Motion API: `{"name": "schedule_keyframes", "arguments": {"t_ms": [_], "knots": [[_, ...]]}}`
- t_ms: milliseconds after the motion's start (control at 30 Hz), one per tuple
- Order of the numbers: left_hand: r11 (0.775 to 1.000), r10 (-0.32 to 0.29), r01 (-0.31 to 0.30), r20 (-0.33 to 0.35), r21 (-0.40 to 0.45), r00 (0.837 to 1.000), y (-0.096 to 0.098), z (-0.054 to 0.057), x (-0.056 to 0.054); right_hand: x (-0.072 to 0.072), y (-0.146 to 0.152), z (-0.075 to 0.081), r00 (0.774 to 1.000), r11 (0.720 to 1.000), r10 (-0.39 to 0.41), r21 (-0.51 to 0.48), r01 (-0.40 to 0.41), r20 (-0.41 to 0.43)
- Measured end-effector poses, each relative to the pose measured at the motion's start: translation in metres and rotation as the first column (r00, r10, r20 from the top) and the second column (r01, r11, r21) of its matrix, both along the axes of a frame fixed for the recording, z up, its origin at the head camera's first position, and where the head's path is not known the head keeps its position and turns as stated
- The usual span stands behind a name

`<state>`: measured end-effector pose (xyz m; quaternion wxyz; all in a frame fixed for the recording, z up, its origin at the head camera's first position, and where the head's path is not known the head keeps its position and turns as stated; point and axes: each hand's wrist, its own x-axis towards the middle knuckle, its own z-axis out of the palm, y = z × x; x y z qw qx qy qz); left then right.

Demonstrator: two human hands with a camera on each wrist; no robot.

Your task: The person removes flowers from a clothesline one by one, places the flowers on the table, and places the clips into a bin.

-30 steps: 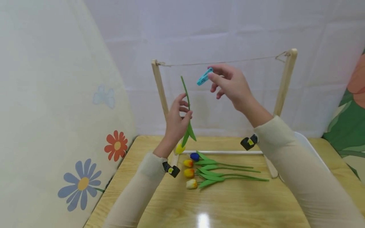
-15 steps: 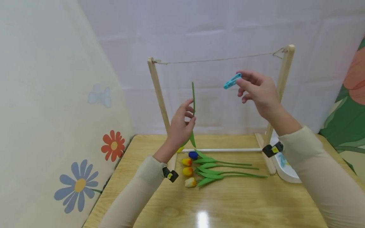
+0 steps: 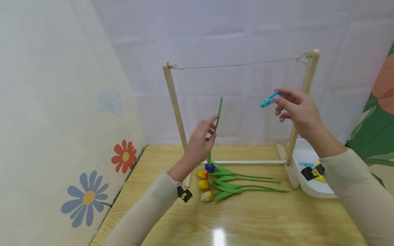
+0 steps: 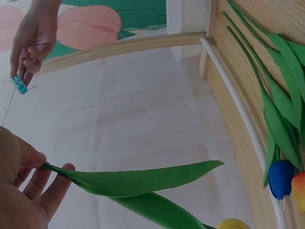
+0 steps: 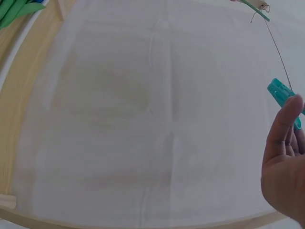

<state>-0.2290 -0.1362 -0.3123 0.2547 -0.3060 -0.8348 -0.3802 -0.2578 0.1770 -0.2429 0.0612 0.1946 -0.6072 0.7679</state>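
My left hand (image 3: 200,140) pinches the green stem of a yellow artificial tulip (image 4: 143,180), stem end up and bloom down. In the head view the bloom is hidden behind the hand; the left wrist view shows a bit of the yellow bloom (image 4: 233,224) at its bottom edge. Farther right and higher, my right hand (image 3: 300,111) holds a turquoise clothespin (image 3: 268,99) between thumb and fingers. Both hands are below the twine (image 3: 234,65) strung across a wooden frame (image 3: 176,102), apart from it in the head view.
Several artificial tulips lie on the wooden table (image 3: 246,218): a blue bloom (image 3: 210,167), orange-yellow blooms (image 3: 203,185) and a cream one (image 3: 207,196). A white rod (image 3: 246,162) joins the frame's feet. At right, a white tray (image 3: 317,193) holds turquoise and yellow pieces.
My right hand has moved right and down with the clothespin, bringing the white tray into view. My left hand has shifted right and lower with the yellow tulip.
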Motion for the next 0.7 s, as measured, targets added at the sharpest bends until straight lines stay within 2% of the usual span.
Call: {"name": "schedule_keyframes", "arguments": {"t_ms": [267,500,700], "knots": [[0.995,-0.015,0.018,0.028,-0.096,0.999,0.007,-0.012,0.006,0.004,0.020,-0.011,0.999,0.998,-0.047,0.028,0.047,0.003],[0.984,-0.032,0.028,-0.021,-0.174,0.999,0.012,-0.019,0.010,0.006,0.038,-0.023,0.998,0.998,-0.053,0.045,0.053,0.012],[0.966,-0.063,0.057,-0.013,-0.251,0.998,0.017,-0.026,0.015,0.007,0.055,-0.037,0.998,0.998,-0.053,0.025,0.052,0.039]]}}
